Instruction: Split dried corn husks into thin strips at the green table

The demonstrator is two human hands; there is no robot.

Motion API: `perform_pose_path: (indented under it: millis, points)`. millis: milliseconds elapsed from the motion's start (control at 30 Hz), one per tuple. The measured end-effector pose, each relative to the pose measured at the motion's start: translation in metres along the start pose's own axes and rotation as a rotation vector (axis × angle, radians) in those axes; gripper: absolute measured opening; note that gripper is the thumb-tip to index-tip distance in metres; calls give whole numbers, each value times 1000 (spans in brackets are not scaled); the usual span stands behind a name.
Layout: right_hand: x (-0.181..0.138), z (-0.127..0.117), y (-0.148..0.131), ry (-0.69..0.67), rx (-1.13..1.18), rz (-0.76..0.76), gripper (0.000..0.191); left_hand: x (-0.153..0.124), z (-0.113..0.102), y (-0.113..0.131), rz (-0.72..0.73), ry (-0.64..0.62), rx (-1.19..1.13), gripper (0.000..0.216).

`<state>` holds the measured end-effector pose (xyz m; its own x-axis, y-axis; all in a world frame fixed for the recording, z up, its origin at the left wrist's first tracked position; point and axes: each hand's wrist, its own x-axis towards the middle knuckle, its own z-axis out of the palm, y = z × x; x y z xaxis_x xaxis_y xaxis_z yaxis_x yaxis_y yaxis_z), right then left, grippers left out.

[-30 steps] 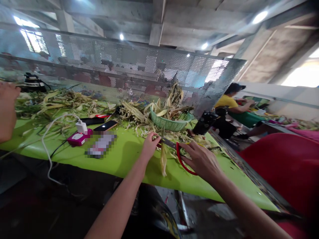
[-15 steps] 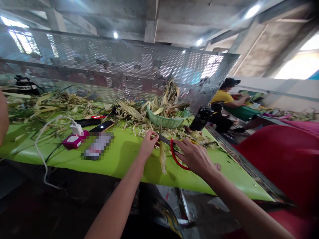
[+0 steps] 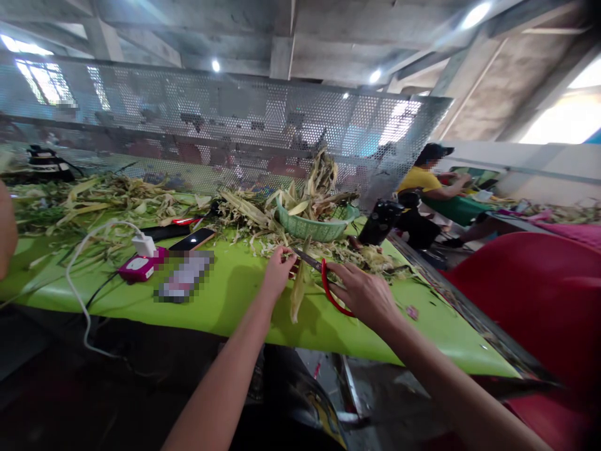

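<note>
My right hand (image 3: 364, 289) is closed on a pair of scissors (image 3: 325, 275) with red handles. Their dark blades point left, toward my left hand (image 3: 278, 269), and lie across the top of a pale yellow-green husk strip (image 3: 297, 294). That strip hangs down over the table between my hands. The fingers of my left hand pinch the upper part of the husk close to the blade tips. A little dark red shows by those fingertips, too small to make out. Just beyond my hands, a green plastic basket (image 3: 314, 228) holds dry husks.
Husk piles (image 3: 107, 197) cover the back of the green table (image 3: 225, 300). A magenta power adapter (image 3: 136, 268) with a white cable, a phone (image 3: 193, 239) and a black tumbler (image 3: 379, 222) stand around. A red chair (image 3: 530, 288) is at right. A co-worker (image 3: 425, 178) sits beyond.
The lower end of the hanging husk has swung left. The scissors have shifted slightly, with their blades still at the husk. My hands stay in nearly the same place.
</note>
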<state>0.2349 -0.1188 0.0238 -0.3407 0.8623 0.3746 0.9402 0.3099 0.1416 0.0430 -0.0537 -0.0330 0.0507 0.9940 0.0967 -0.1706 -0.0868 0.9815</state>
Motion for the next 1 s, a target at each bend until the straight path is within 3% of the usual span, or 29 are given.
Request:
perform_pose_path:
  millis: [267, 467, 600, 700, 767, 867, 1000]
  points:
    - [4, 14, 30, 110, 265, 217, 39, -1, -2, 3, -117, 64, -103, 12]
    - [4, 29, 65, 5, 84, 282, 42, -3, -2, 7, -146, 124, -137, 15]
    - [14, 30, 73, -59, 29, 272, 40, -3, -3, 6, -160, 105, -140, 17]
    - [25, 27, 61, 26, 121, 247, 32, -1, -4, 2, -141, 89, -151, 19]
    - [31, 26, 44, 68, 340, 201, 28, 1, -3, -1, -116, 75, -179, 20]
    - [38, 34, 9, 4, 727, 163, 34, 2, -1, -2, -78, 56, -215, 22]
    - [45, 55, -25, -26, 973, 233, 33, 1, 1, 2, -42, 58, -246, 28]
